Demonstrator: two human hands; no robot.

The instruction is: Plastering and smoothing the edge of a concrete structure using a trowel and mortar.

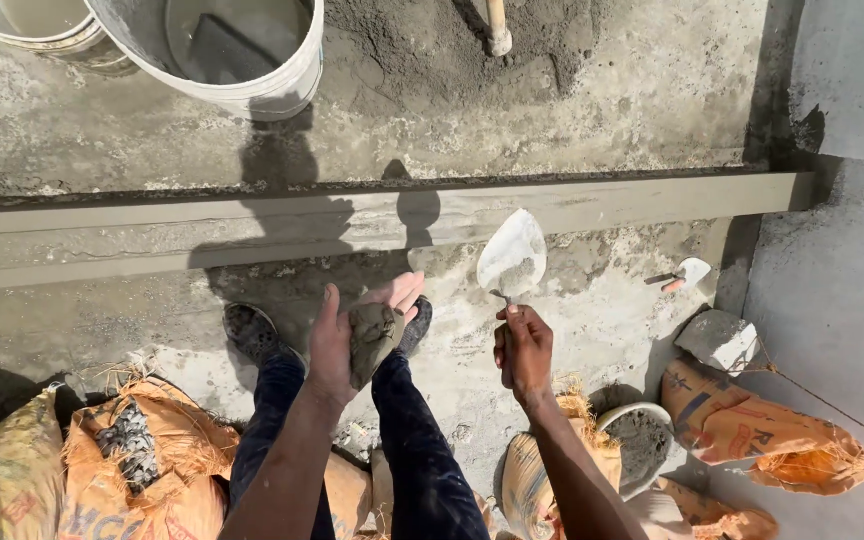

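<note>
The left hand [352,335] lies open, palm up, cradling a lump of wet mortar [372,340] above the person's knees. The right hand [524,352] is closed around the handle of a trowel [512,262], blade raised, seemingly smeared with mortar, near the long concrete ledge [592,205].

A lump of wet grey mortar [372,340] sits in my left hand [347,340], which lies palm up and cupped, the mass slumping down toward my wrist. My right hand [524,352] grips the trowel [512,262] by its handle, blade pointing up and away, its pale face smeared with a little mortar.
</note>
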